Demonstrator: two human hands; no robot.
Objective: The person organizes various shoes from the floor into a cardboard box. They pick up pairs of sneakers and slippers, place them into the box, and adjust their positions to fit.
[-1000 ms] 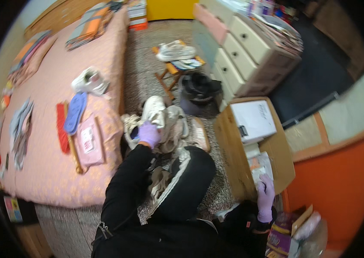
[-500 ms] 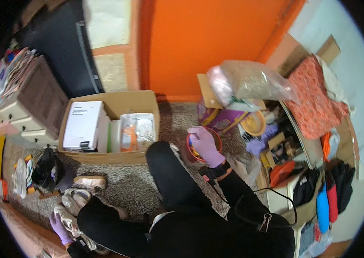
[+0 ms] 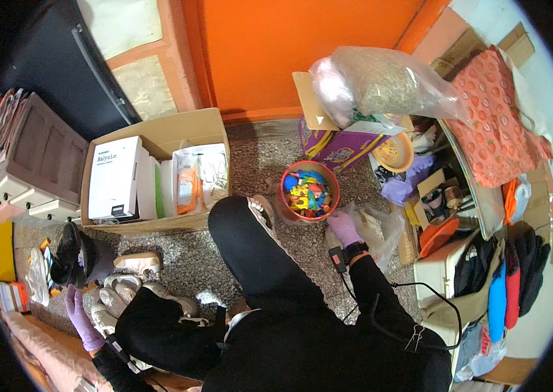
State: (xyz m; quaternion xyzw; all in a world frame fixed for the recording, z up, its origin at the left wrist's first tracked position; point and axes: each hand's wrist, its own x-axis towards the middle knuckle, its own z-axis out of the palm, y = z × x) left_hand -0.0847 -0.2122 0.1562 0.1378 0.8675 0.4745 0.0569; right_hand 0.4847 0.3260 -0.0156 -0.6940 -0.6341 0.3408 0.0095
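Observation:
My right hand (image 3: 344, 227), in a purple glove, sits at the lower right side of a red bucket (image 3: 287, 199) filled with small colourful toy pieces. It lies against a crumpled clear plastic bag (image 3: 381, 228); whether the fingers grip the bag I cannot tell. My left hand (image 3: 79, 319), also gloved, is stretched out flat at the lower left, fingers apart, next to several pale shoes (image 3: 116, 297) on the speckled floor. My black-clad knee (image 3: 244, 242) rises between the two hands.
A cardboard box (image 3: 159, 130) with white boxes and packets stands behind the shoes. A black bag (image 3: 77, 251) lies at the left. A purple box (image 3: 338, 147) under a big clear sack (image 3: 381, 81), an orange bowl and cluttered shelves crowd the right side.
My right hand has dropped from above the red bucket to its lower right side by the clear bag. My left hand stays low beside the shoes, with fingers now spread.

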